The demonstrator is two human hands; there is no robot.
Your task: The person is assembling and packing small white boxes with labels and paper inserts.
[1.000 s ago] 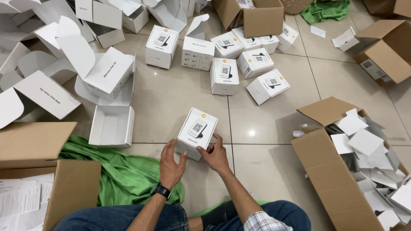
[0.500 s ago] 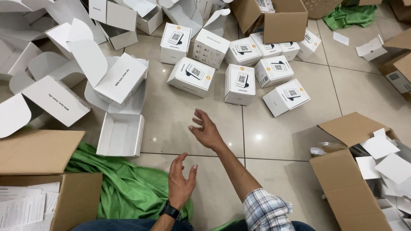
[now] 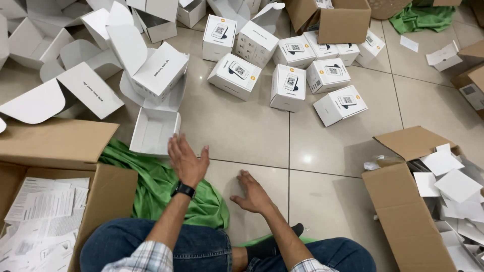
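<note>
The left hand [image 3: 185,160] is raised above the floor with the fingers spread open, and it holds nothing. It has a black watch [image 3: 184,190] on the wrist. The nearest thing to it is the empty open white box [image 3: 154,131], which lies just beside the fingertips, ahead of the hand and a little to its left. This box sits on the tiled floor [image 3: 242,126] with its open side up and its near edge touching the green cloth [image 3: 166,194]. Its long axis goes away from the person, almost in line with the left forearm.

The right hand [image 3: 253,195] rests flat on the floor, palm down and fingers open, and it also holds nothing. It is well apart from the open box, so the left hand is clearly the nearer one.

The box is plain white cardboard, shallow, and nothing shows inside it; whether it has a lid flap I cannot tell. Behind it lie more opened white boxes [image 3: 151,70] with curved flaps. Farther ahead, a group of closed white boxes [image 3: 287,80] with a small printed picture on top stands on the floor, beyond both hands.
</note>
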